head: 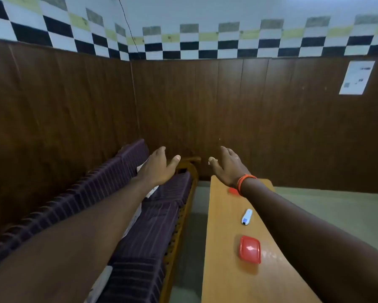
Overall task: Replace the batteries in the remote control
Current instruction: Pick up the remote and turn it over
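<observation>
A small white remote control (246,216) with a blue patch lies on the long wooden table (223,248), near its middle. Closer to me on the same table sits a red lidded container (250,249). A second red object (233,191) shows partly from under my right wrist at the far end. Both arms are stretched forward, above and beyond the remote. My left hand (158,166) hovers over the sofa, fingers apart and empty. My right hand (227,165), with orange threads at the wrist, is raised above the table's far end, also open and empty.
A purple striped sofa (144,226) with a wooden frame runs along the left, with white papers lying on it. Dark wood panelling covers the walls, and a paper sheet (356,77) hangs at the right. A strip of grey floor separates sofa and table.
</observation>
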